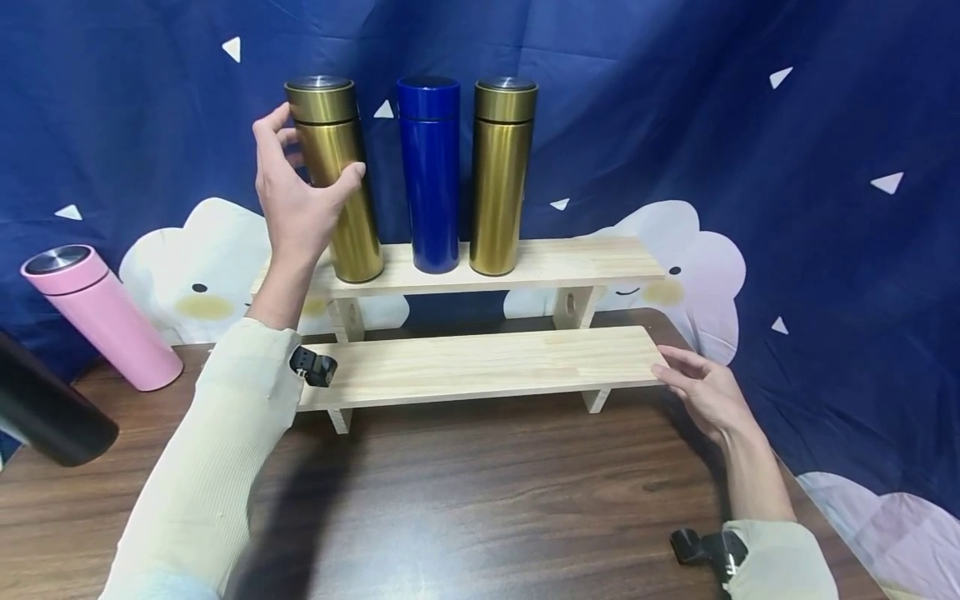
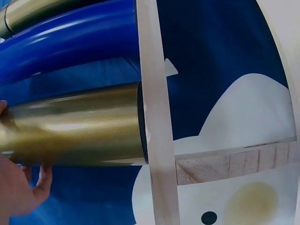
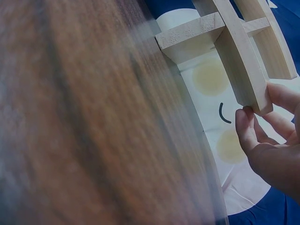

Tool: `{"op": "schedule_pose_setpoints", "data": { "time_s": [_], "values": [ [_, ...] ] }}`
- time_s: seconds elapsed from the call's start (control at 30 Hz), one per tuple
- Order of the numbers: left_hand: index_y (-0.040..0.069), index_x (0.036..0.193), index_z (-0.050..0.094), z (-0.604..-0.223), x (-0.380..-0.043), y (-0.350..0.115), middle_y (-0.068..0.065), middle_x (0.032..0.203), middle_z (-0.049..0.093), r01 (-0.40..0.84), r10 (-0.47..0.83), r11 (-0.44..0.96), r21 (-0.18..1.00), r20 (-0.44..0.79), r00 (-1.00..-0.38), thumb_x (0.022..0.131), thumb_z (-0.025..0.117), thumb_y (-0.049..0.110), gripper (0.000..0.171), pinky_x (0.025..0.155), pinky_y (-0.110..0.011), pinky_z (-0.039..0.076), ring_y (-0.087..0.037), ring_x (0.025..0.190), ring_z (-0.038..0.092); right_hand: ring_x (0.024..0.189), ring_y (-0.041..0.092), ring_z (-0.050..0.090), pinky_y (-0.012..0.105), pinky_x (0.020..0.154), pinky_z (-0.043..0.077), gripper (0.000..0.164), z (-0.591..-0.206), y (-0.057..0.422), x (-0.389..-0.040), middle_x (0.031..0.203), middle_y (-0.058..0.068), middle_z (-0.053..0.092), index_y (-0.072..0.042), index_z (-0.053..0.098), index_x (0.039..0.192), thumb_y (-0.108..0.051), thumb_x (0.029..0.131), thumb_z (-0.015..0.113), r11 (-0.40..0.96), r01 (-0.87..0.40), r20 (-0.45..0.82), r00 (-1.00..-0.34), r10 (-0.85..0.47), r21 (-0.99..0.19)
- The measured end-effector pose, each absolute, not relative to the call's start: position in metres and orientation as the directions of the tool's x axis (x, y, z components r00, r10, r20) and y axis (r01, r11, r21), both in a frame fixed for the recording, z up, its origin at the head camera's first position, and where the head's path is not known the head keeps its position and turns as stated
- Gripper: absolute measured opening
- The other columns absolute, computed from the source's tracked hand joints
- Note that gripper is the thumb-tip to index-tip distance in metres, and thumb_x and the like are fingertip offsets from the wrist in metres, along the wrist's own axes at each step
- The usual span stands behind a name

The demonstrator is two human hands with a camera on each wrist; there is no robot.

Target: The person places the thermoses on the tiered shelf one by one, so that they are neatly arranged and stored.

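Observation:
My left hand [image 1: 297,196] grips a gold thermos bottle [image 1: 327,150] at the left of the upper shelf, thumb on the near side and fingers round the far left. In the left wrist view the base of this gold bottle [image 2: 89,126] is right at the board's edge. To its right on the same board stand a blue thermos bottle [image 1: 430,175] and a second gold thermos bottle [image 1: 501,179], both upright. At the right end of the wooden two-tier shelf [image 1: 487,362], my right hand [image 1: 708,392] pinches the lower board between thumb and fingers.
A pink thermos bottle [image 1: 112,325] stands on the brown wooden table [image 1: 480,500] at the left, with a black bottle [image 1: 48,408] nearer to me. Behind the shelf hangs a dark blue curtain [image 1: 637,108] with white clouds and triangles. The table's right edge runs beside my right arm.

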State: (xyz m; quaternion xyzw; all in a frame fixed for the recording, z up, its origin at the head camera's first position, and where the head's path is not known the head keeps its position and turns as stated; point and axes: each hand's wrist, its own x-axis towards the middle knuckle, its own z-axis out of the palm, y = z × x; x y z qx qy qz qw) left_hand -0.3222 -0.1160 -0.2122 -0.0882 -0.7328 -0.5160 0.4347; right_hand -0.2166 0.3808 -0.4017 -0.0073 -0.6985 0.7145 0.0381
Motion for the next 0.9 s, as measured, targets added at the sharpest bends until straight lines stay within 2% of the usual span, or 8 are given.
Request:
{"op": "schedule_pose_setpoints", "data": {
  "time_s": [0.1,0.27,0.47,0.7,0.8,0.9],
  "values": [
    [0.017,0.143,0.045,-0.215,-0.321,-0.117,0.000,0.128,0.056,0.577,-0.312,0.456,0.678,0.729,-0.609,0.074,0.082,0.036,0.080,0.091,-0.028,0.042,-0.015,0.107,0.054,0.098,0.002,0.065,0.016,0.085,0.050,0.050,-0.401,0.380,-0.216,0.109,-0.007,0.066,0.013,0.046,0.137,0.000,0.094,0.069,-0.024,-0.042,0.041,-0.997,0.064,-0.999],
    [0.018,0.145,0.044,-0.217,-0.320,-0.118,-0.001,0.128,0.056,0.581,-0.302,0.457,0.674,0.732,-0.611,0.074,0.082,0.036,0.082,0.093,-0.029,0.042,-0.015,0.108,0.053,0.099,0.001,0.064,0.015,0.086,0.050,0.057,-0.400,0.380,-0.216,0.110,-0.007,0.065,0.015,0.043,0.139,-0.004,0.093,0.072,-0.011,-0.039,0.039,-0.997,0.068,-0.999],
    [0.020,0.147,0.042,-0.218,-0.319,-0.116,0.000,0.128,0.055,0.572,-0.297,0.481,0.664,0.737,-0.607,0.077,0.081,0.035,0.081,0.092,-0.030,0.042,-0.014,0.108,0.052,0.097,0.003,0.065,0.016,0.086,0.050,0.050,-0.400,0.380,-0.215,0.109,-0.007,0.067,0.010,0.049,0.135,-0.003,0.093,0.071,-0.018,-0.041,0.040,-0.996,0.074,-0.999],
    [0.025,0.149,0.039,-0.220,-0.316,-0.117,0.001,0.130,0.054,0.534,-0.306,0.488,0.690,0.709,-0.636,0.078,0.080,0.038,0.083,0.084,-0.029,0.045,-0.013,0.110,0.052,0.099,0.001,0.064,0.016,0.085,0.050,0.060,-0.399,0.380,-0.215,0.110,-0.008,0.066,0.016,0.043,0.140,-0.005,0.092,0.073,-0.010,-0.035,0.034,-0.996,0.078,-0.999],
    [0.026,0.151,0.037,-0.222,-0.314,-0.119,0.001,0.131,0.054,0.523,-0.305,0.478,0.705,0.692,-0.654,0.078,0.080,0.039,0.085,0.081,-0.030,0.049,-0.012,0.110,0.052,0.100,0.000,0.063,0.015,0.085,0.050,0.060,-0.399,0.380,-0.215,0.109,-0.010,0.066,0.016,0.042,0.140,-0.005,0.092,0.072,-0.009,-0.033,0.033,-0.996,0.080,-0.999],
    [0.026,0.151,0.037,-0.224,-0.312,-0.121,0.000,0.132,0.054,0.518,-0.302,0.463,0.719,0.678,-0.671,0.078,0.081,0.039,0.087,0.082,-0.031,0.051,-0.012,0.111,0.052,0.100,0.000,0.063,0.015,0.086,0.050,0.059,-0.399,0.381,-0.214,0.109,-0.010,0.066,0.015,0.043,0.139,-0.004,0.092,0.072,-0.013,-0.030,0.029,-0.996,0.080,-0.999]
  ]
}}
